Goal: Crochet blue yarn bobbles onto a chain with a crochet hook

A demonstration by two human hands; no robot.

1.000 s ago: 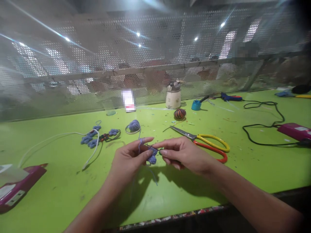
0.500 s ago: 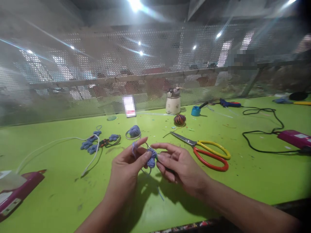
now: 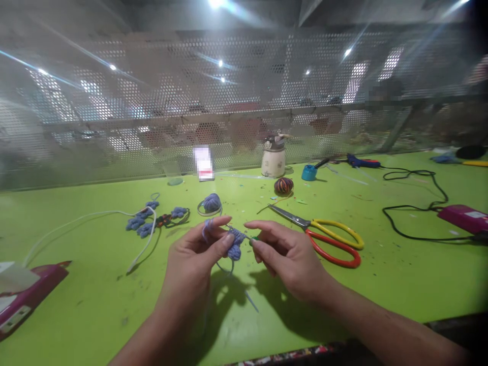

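Note:
A small piece of blue-purple crochet work [image 3: 235, 245] is pinched between the thumb and fingers of my left hand [image 3: 202, 249]. Yarn wraps around that hand's index finger. My right hand [image 3: 285, 254] is closed on a crochet hook [image 3: 253, 241] with a green handle, whose thin shaft reaches to the edge of the piece. A loose yarn tail hangs below the work. Beyond my hands lies a ball of blue-purple yarn [image 3: 212, 203] inside a pale ring-shaped loop. Several crocheted blue flowers [image 3: 145, 223] with dark cords rest to the left.
Large scissors [image 3: 335, 234] with yellow and red handles lie at right. Behind them are a multicoloured yarn ball [image 3: 283, 185], a bottle [image 3: 273, 160] and a blue pot [image 3: 309, 173]. A power strip [image 3: 30, 300] with a white cable [image 3: 87, 218] sits left; another power strip [image 3: 465, 218] is right.
My right hand has drawn slightly to the right, and the hook now shows between it and the crochet work. My left hand with the piece has shifted a little left.

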